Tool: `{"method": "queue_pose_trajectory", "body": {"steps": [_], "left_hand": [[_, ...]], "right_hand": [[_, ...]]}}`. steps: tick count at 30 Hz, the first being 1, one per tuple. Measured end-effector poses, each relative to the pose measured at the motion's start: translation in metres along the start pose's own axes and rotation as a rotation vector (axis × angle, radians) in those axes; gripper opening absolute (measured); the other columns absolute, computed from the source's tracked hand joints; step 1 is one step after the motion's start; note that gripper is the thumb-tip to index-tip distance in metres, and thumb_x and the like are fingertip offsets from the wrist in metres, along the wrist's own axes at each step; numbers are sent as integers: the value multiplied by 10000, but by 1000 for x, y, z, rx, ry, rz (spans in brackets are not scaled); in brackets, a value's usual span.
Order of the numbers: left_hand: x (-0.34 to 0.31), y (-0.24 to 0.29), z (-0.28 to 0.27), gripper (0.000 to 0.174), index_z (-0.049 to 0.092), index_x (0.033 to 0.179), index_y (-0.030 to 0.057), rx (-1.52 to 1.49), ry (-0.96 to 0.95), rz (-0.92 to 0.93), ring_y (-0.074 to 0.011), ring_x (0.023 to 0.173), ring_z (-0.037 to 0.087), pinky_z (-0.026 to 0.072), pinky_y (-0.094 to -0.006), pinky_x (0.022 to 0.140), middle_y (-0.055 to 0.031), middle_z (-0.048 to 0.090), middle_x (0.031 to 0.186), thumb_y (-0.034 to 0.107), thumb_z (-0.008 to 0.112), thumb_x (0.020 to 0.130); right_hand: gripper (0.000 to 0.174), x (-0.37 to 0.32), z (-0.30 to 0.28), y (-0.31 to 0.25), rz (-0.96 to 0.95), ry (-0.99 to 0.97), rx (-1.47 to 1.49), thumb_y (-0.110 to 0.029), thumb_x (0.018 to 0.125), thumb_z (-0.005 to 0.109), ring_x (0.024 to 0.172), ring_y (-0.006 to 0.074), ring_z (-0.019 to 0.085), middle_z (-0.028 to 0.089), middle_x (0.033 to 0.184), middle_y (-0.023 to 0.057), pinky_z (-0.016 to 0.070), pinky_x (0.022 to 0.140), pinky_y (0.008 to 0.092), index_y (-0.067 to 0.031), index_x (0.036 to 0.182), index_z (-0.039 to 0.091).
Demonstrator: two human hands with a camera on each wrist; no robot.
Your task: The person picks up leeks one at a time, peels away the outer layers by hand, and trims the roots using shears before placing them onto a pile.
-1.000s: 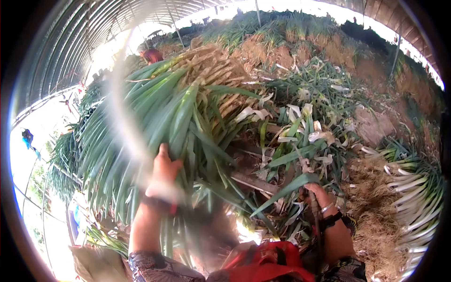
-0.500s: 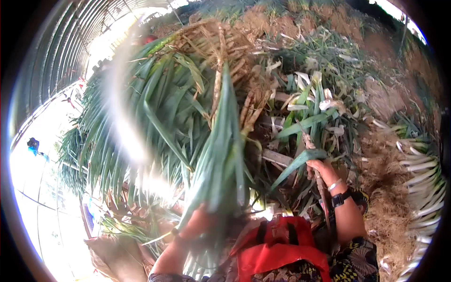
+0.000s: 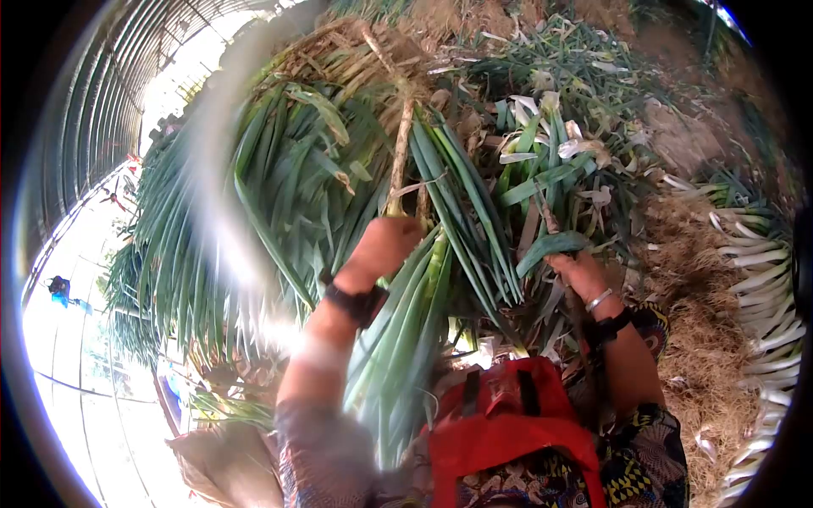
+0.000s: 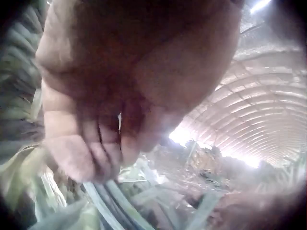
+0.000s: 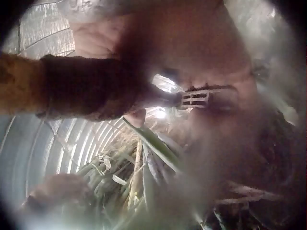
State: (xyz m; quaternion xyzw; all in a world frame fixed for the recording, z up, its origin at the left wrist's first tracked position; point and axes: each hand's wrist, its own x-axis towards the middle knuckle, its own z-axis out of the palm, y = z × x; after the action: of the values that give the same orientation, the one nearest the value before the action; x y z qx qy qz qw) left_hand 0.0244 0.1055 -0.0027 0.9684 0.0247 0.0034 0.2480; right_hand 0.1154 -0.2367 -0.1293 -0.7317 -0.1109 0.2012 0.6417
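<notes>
In the head view my left hand (image 3: 383,247) is curled round a green onion stalk, its pale shaft (image 3: 401,157) rising above the fist. Long green leaves (image 3: 415,317) hang below the fist toward my lap. The left wrist view shows the bent fingers (image 4: 79,158) close over green leaves (image 4: 112,203). On the other side my right hand (image 3: 583,275) grips a thin brown rod-like tool (image 3: 549,216), which has a dark wrapped section (image 5: 91,86) in the right wrist view. A broad green leaf (image 3: 552,247) lies across the tops of those fingers.
A large heap of green onions (image 3: 195,220) fills the left side. Loose leaves and peelings (image 3: 550,152) lie ahead. Cleaned green onions with white shafts (image 3: 766,313) are stacked at right, beside dry roots (image 3: 690,339). A red bag (image 3: 508,406) sits at my front.
My left hand came from the heap's leaves back toward my lap, then rose to the stalk. A green onion now stands out from the heap. The right hand keeps its grip.
</notes>
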Motion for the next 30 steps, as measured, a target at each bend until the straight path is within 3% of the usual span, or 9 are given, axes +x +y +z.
{"method": "queue_pose_trajectory", "body": {"steps": [6, 7, 10, 13, 16, 20, 23, 25, 30], "left_hand": [[134, -33, 77, 500, 643, 950, -28, 26, 265, -414, -389, 934, 637, 510, -420, 825, -246, 668, 934, 444, 639, 787], [157, -49, 99, 741, 518, 1194, -78, -47, 171, -518, -385, 1071, 589, 474, -414, 915, -273, 615, 1124, 503, 662, 756], [163, 4, 131, 1218, 56, 1469, -24, -18, 302, -762, -418, 1284, 374, 353, -476, 1041, -253, 372, 1415, 551, 757, 656], [166, 20, 154, 1142, 45, 1481, 5, 197, 312, -728, -404, 1228, 433, 391, -489, 1006, -222, 439, 1321, 410, 767, 695], [176, -4, 163, 1009, 48, 1484, 16, -21, 324, -672, -385, 1174, 498, 436, -471, 968, -208, 470, 1270, 275, 704, 761], [143, 22, 105, 854, 103, 1460, -21, 73, 210, -564, -386, 1158, 531, 470, -419, 943, -251, 454, 1326, 180, 607, 800], [83, 4, 64, 807, 233, 1423, -42, 124, 212, -234, -394, 1098, 572, 468, -417, 942, -323, 514, 1217, 172, 621, 749], [22, -8, 33, 802, 280, 1411, -28, 12, 82, -133, -421, 1093, 564, 467, -434, 937, -329, 540, 1173, 184, 646, 729], [-131, 48, -1, 783, 372, 1382, -17, -67, -513, -331, -338, 1029, 609, 470, -388, 906, -245, 606, 1150, 194, 692, 698]], "right_hand": [[324, -22, -10, -33, 37, 29, -89, -254, 798, 676, 858, 186, 626, 684, 886, 85, 478, 785, 320, 7, 989, 674], [329, -21, -13, -31, 30, 26, -63, -261, 793, 680, 859, 189, 628, 685, 892, 89, 478, 783, 320, 5, 986, 676], [338, -16, -23, -23, 14, 40, -16, -274, 783, 691, 864, 196, 634, 688, 908, 96, 480, 782, 323, 1, 980, 678], [334, -15, -28, -17, 6, 83, -11, -270, 779, 696, 868, 196, 636, 690, 917, 98, 482, 784, 325, -3, 978, 677], [330, -13, -32, -10, -13, 96, 9, -261, 776, 702, 867, 191, 634, 688, 912, 99, 483, 784, 323, -4, 981, 673], [322, -20, -33, -23, 9, 94, 49, -244, 774, 704, 855, 184, 628, 681, 907, 84, 484, 773, 318, -7, 988, 668], [300, -22, -37, -38, 13, 66, -83, -224, 785, 701, 839, 167, 618, 673, 905, 65, 483, 756, 314, -9, 992, 664], [283, -21, -33, -38, -19, 39, -122, -206, 796, 697, 832, 153, 610, 669, 906, 57, 481, 750, 310, -10, 997, 660], [290, -20, -28, -14, -9, -25, 39, -182, 816, 689, 849, 137, 601, 666, 927, 55, 478, 773, 299, -6, 1043, 647]]}}
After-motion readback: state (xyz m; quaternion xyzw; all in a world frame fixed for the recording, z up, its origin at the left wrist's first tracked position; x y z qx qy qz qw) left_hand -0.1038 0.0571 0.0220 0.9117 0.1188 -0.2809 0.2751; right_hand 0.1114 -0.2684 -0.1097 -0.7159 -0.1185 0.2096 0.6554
